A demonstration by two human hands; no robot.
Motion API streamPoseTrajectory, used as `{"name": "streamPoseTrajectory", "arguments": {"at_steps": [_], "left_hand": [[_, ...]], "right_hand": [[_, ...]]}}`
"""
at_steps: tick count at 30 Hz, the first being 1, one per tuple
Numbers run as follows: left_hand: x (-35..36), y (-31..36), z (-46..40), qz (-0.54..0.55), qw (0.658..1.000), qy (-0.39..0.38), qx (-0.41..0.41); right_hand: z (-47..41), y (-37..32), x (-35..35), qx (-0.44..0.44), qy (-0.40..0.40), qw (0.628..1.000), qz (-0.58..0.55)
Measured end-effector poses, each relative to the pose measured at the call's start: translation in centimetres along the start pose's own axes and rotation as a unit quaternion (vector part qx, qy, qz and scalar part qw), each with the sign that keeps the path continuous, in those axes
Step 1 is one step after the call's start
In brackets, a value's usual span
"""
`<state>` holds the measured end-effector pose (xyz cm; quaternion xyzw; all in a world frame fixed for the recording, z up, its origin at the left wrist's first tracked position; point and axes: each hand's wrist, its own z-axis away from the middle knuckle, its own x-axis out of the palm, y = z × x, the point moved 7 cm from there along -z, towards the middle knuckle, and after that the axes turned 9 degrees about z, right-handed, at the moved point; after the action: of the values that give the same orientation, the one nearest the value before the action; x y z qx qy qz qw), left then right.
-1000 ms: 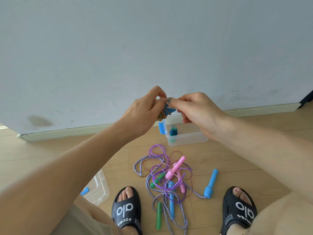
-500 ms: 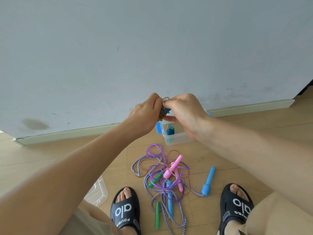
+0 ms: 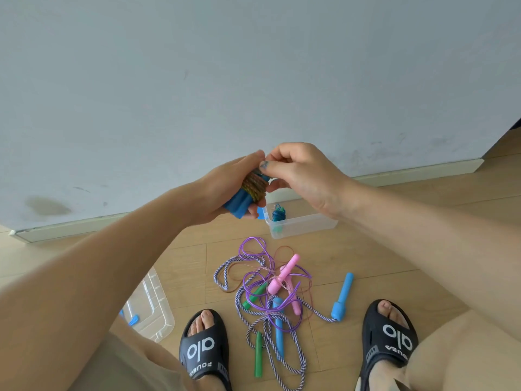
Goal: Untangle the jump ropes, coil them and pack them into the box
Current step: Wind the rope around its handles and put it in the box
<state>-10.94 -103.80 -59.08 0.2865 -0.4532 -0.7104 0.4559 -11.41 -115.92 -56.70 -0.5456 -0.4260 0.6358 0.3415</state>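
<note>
My left hand (image 3: 222,190) grips a jump rope with dark blue handles (image 3: 238,206), its yellow-brown cord (image 3: 253,186) wound around them. My right hand (image 3: 298,173) pinches the cord's end at the top of that bundle. Below them a clear plastic box (image 3: 303,225) stands by the wall with one coiled teal rope (image 3: 278,214) inside. On the floor between my feet lies a tangle of ropes (image 3: 267,292): a purple cord, a purple-white braided cord, a thin brown cord, with pink (image 3: 283,276), green (image 3: 258,354) and light blue handles (image 3: 342,297).
The box's clear lid (image 3: 153,309) with blue clips lies on the floor at my left. My feet in black slippers (image 3: 204,348) (image 3: 390,338) flank the tangle. A grey wall with a skirting board (image 3: 423,172) runs right behind the box.
The bundle has tilted in my left hand, so its blue handles now show. My right hand has shifted to the top of the wound cord. The view has dropped a little.
</note>
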Motion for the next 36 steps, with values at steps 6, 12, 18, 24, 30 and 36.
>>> {"name": "streamPoseTrajectory", "arguments": {"at_steps": [6,12,18,24,30,36], "left_hand": [[0.2,0.3,-1.6,0.048,0.997,0.050,0.018],[0.8,-0.1,-4.6,0.043,0.993,0.114,-0.002],[2.0,-1.8,-9.4,0.112,0.988,0.072,-0.081],[3.4,-4.0,-15.2,0.199,0.969,0.066,-0.132],[0.4,-11.4,-22.9,-0.067,0.982,0.111,-0.138],[-2.2,-16.7,-27.6,-0.560,0.825,0.061,0.031]], "right_hand": [[-0.6,0.1,-0.6,-0.012,-0.015,0.998,0.054],[-2.3,3.0,-2.2,0.052,0.028,0.992,0.109],[-3.7,7.5,-3.2,0.196,-0.014,0.980,-0.019],[-7.4,13.0,-2.6,0.216,-0.054,0.972,-0.078],[-12.1,24.2,-1.4,0.304,-0.013,0.950,0.069],[-16.9,32.9,0.5,0.328,-0.035,0.911,0.248]]}}
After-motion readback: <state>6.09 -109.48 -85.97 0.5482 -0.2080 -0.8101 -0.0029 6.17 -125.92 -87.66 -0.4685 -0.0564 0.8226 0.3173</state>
